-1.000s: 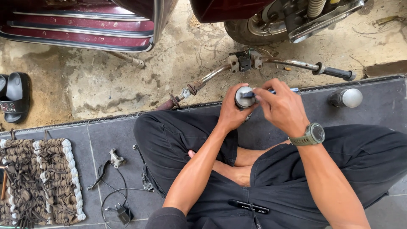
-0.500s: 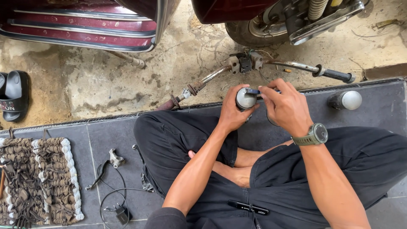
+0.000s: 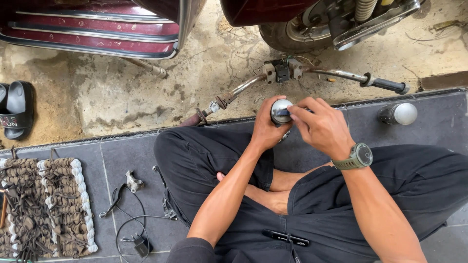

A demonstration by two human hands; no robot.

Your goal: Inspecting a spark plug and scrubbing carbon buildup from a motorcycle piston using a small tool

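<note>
shiny chrome dome cap (image 3: 281,111), rusty metal handlebar (image 3: 312,74), matt grey tiles (image 3: 122,160), rough woven rag mat (image 3: 46,209) lower left.

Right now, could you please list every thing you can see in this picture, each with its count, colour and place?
round metal part: one, silver, held between both hands
second round part: one, silver and dark, on the grey tiles at right
handlebar: one, rusty metal with a black grip, on the dirt ahead
vehicle body: one, dark red, top left
wheel: one, black tyre, top
sandal: one, black, far left
mat: one, brown and white, lower left
lever with cable: one, grey and black, on the tiles beside the mat
watch: one, green, right wrist
left hand: holds the part
right hand: fingers on the part
</note>
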